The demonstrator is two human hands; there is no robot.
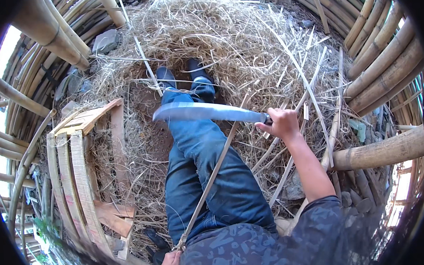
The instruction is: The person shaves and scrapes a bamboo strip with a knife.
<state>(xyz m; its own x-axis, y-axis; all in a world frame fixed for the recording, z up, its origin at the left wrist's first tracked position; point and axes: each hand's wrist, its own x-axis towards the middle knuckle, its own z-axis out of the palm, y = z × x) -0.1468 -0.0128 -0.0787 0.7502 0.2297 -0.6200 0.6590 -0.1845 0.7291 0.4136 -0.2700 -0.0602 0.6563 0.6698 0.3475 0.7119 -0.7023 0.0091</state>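
My right hand (279,124) is closed round the dark handle of a machete (211,111). Its long, broad blade points left across my legs, above the knees of my blue jeans (201,152). At the lower edge, by my waist, my left hand (169,264) grips the near end of a thin bamboo strip (213,176). The strip slants up and to the right over my thighs, and its far end passes near the blade close to the handle. Whether blade and strip touch, I cannot tell.
A wooden crate (82,173) of pale slats lies at left. Dry shavings (245,30) are heaped around my shoes (166,76). Long split strips (308,86) lie at right, near a thick bamboo pole (381,152). Bamboo fencing (386,66) encloses the place.
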